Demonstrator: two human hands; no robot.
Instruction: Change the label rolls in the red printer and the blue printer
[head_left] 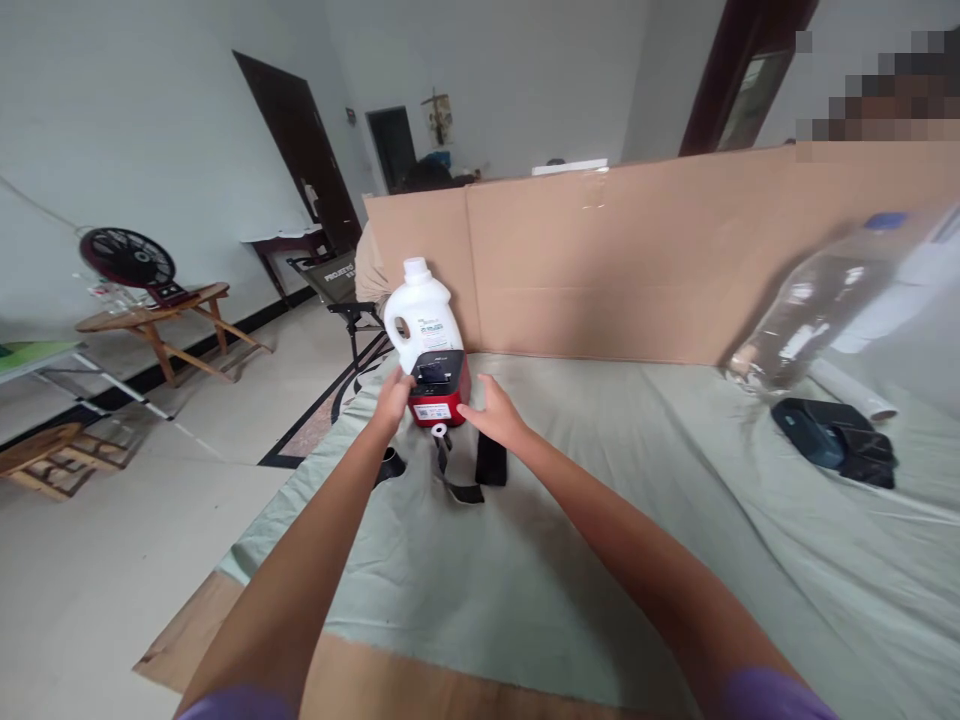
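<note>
A small red device with a black top (438, 388) stands on the green cloth, in front of a white jug with a handle (424, 315). My left hand (393, 400) is at the device's left side, its fingers partly hidden. On the other side, my right hand (495, 410) is open, thumb and fingers apart, with the thumb close to the device's lower right edge. Below the device lie a small white ring (439, 430) and a black strap (463, 492). A flat black item (491, 462) lies under my right hand, and a dark round object (391, 465) sits near my left wrist.
A cardboard panel (555, 270) stands along the back of the cloth-covered table (600, 620). At the right are a large clear bottle (817, 300) and a dark pouch-like object (836, 440). Beyond the table's left edge stand a folding chair (334, 280) and a fan (127, 258). Part of a person shows top right.
</note>
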